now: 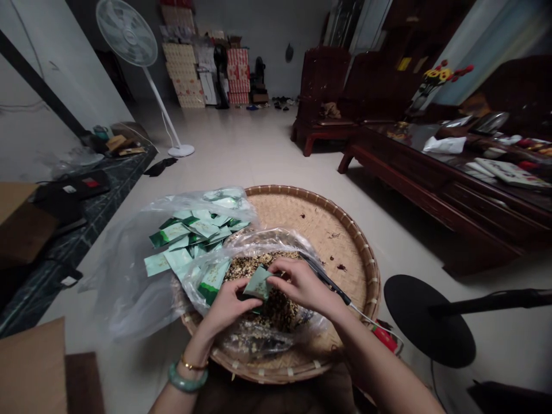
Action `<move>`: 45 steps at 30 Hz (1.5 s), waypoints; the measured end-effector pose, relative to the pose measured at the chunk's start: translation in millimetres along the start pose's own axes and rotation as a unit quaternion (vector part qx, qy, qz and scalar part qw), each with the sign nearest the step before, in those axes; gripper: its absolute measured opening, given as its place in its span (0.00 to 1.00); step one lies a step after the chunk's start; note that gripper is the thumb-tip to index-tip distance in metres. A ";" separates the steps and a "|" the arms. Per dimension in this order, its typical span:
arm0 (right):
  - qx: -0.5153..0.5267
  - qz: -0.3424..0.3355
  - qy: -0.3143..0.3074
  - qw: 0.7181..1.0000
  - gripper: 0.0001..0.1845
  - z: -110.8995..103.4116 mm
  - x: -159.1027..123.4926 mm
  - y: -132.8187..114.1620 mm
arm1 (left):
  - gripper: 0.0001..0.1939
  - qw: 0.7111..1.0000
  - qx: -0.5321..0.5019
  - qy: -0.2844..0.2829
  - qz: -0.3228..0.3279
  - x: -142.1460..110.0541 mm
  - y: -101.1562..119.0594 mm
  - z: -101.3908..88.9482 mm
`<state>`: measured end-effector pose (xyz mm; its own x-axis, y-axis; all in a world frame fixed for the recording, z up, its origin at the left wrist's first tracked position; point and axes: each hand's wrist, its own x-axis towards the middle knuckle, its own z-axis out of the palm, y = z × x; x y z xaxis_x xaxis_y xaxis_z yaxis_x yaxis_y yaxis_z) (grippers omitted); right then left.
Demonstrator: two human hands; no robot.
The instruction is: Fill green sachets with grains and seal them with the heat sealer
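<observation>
My left hand (228,305) and my right hand (302,284) together pinch a small green-and-white sachet (257,284) above the middle of a round woven bamboo tray (332,230). Under the hands, a heap of dried flower or tea bits (269,307) lies in a clear plastic bag (254,244). Several matching sachets (190,233) lie loosely in a second clear bag (125,276) at the tray's left side. A black-handled tool (328,280) with a pale cord lies beside my right hand, its tip hidden.
A white standing fan (127,34) is at the far left, and a black round stand base (429,321) is at the right. A dark wooden table (431,172) and chairs stand beyond the tray. Cartons are stacked at the back, with a dark stone ledge (90,213) at the left.
</observation>
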<state>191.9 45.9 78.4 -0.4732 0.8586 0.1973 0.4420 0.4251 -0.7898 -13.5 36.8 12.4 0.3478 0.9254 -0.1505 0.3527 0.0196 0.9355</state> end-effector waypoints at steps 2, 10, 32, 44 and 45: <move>0.024 0.030 -0.014 0.999 0.04 -3.4 0.2 4.5 | 0.15 0.999 -0.022 -0.035 -0.015 0.1 1.7 -2.3; 0.064 0.055 -0.016 0.996 0.07 5.0 -1.4 16.2 | 0.20 0.999 -0.007 -0.042 0.001 -0.9 4.8 -5.4; -0.114 -0.035 -0.056 0.991 0.08 13.4 -10.4 -8.1 | 0.11 0.998 0.038 0.057 0.010 -4.5 -3.9 7.5; 0.150 0.138 -0.123 0.971 0.09 0.4 1.6 18.0 | 0.21 0.996 -0.054 -0.065 -0.042 -8.8 6.3 -2.3; 0.147 0.136 -0.125 0.972 0.09 1.4 1.6 18.4 | 0.23 0.994 -0.076 -0.062 -0.041 -7.6 6.5 -2.0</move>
<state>198.2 54.7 63.4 -0.5557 0.8157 -0.1609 0.3583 0.0603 -0.9317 -15.6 30.7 20.3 0.4308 0.8649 -0.2576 0.2529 0.1583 0.9545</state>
